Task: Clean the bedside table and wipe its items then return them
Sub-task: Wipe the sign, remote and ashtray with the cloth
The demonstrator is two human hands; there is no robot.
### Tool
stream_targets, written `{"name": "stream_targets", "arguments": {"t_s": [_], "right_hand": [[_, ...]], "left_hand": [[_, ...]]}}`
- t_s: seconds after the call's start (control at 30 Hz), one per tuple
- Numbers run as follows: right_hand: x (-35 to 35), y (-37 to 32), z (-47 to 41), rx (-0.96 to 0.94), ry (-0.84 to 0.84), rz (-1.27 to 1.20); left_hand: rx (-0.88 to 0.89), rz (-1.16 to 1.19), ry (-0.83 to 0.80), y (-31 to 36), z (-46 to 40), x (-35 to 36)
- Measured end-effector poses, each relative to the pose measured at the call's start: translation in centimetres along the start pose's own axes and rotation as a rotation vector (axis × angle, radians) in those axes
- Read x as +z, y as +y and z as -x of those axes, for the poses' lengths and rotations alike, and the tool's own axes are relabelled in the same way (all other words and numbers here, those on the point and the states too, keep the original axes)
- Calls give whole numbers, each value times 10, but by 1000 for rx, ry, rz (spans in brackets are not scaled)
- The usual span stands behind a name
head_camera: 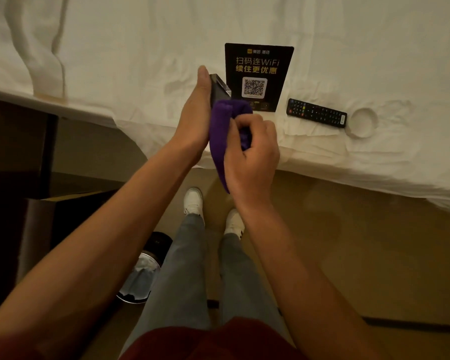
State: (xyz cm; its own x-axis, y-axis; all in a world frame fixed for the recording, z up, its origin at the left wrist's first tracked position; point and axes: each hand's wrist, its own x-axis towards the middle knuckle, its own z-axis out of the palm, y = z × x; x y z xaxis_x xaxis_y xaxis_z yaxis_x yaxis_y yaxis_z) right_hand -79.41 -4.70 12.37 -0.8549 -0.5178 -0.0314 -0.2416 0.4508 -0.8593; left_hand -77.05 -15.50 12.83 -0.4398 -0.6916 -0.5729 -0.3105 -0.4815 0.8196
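Person stands at the bed edge, looking down over both forearms. Left hand (196,118) grips a small dark boxy item (218,87), thumb laid along its near side, lifting it clear of the bed (374,48) so every face can be reached; what the item is cannot be told, since hand and cloth cover most of it. Right hand (255,152) has its fingers curled tight round a purple cloth (220,136), which is bunched over the item's lower end, with a tail hanging down past the wrist. Judged step: wiping this piece. Other bedside things lie on the white sheet just beyond the hands, likely parked there to free the table: a black WiFi card with QR code (259,76) lying flat, a black remote (316,113) to its right, and a pale round ashtray-like dish (363,122) touching or just beside the remote's far end. The bedside table (16,141) appears as the dark unit at far left, its top largely out of view. A lined waste bin (143,276) stands on the floor by the person's left leg. The items are not yet returned.
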Motion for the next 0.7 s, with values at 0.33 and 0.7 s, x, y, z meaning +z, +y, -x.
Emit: {"name": "stream_targets", "arguments": {"t_s": [0.33, 0.7], "right_hand": [[0, -10, -72, 143, -72, 89], [-7, 3, -18, 328, -262, -261]], "left_hand": [[171, -254, -139, -14, 8, 6], [-181, 275, 38, -15, -10, -13]]}}
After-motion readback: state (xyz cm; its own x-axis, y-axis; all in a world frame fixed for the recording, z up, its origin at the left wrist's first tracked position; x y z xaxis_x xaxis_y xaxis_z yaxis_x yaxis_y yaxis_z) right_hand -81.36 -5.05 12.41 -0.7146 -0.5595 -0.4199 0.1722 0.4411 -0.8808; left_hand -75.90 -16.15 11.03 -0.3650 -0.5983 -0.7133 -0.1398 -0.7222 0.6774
